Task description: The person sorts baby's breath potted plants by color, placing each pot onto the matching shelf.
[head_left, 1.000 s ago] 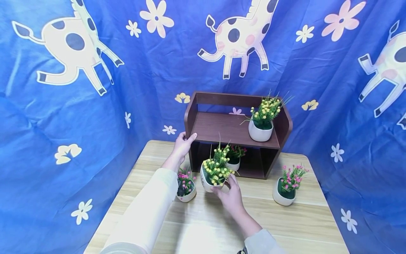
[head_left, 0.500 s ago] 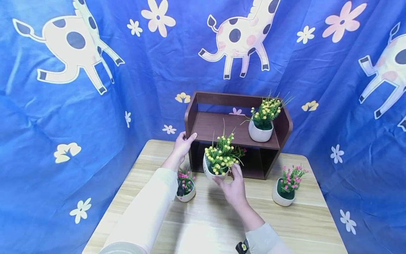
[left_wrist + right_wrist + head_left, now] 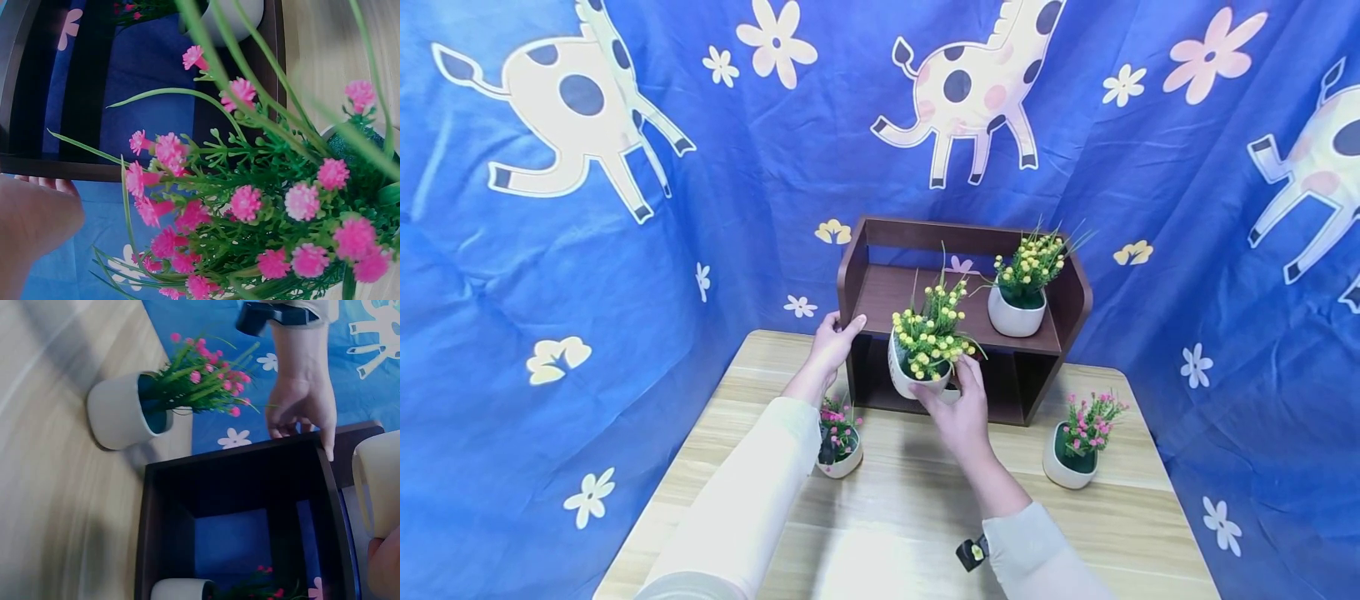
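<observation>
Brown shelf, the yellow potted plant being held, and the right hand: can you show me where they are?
Brown shelf (image 3: 880, 292): head view, on the bare upper board.
Yellow potted plant (image 3: 929, 336): head view, among its flowers and leaves.
Right hand (image 3: 961, 417): head view, on its back.

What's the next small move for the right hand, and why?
Probably ease the held yellow-flowered plant up and forward over the upper board. The right hand has its pot in front of the board's edge, the other yellow-flowered plant leaves room to its left, and the left hand grips the left side panel.
</observation>
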Demonstrator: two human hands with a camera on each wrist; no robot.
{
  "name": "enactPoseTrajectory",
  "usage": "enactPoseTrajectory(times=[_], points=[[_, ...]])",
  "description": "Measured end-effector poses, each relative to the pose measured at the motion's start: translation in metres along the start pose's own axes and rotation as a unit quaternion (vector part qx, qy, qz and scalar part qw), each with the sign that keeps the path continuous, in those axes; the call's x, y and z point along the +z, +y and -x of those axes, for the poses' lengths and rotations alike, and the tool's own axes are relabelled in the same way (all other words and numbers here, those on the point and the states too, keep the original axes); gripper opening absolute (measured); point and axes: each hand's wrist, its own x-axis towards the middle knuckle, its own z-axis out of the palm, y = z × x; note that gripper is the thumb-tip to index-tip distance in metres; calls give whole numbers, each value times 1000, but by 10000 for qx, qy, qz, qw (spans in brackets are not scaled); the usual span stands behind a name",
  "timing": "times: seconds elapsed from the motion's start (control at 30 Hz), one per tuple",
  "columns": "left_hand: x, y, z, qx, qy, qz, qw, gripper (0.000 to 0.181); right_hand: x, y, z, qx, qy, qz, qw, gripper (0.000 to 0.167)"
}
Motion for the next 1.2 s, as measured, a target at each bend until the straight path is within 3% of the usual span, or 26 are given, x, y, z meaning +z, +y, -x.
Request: enactPoseTrajectory(times=[0.2,0.43,0.9,1.2], points=[[0,0,0,18,13,23,10000,68,1,2,-14,-76,139,90,9998,69],[0,-2,-1,-15,28,-42,10000,68,5,12,-21,222,30,134,9997,71],[0,-1,0,-23,-18,25,10000,67,13,14,-49,327,42,173,9993,78],[0,-3,-1,9,22,1,10000,66,21,14,-68,542,-27,606,9967,91]])
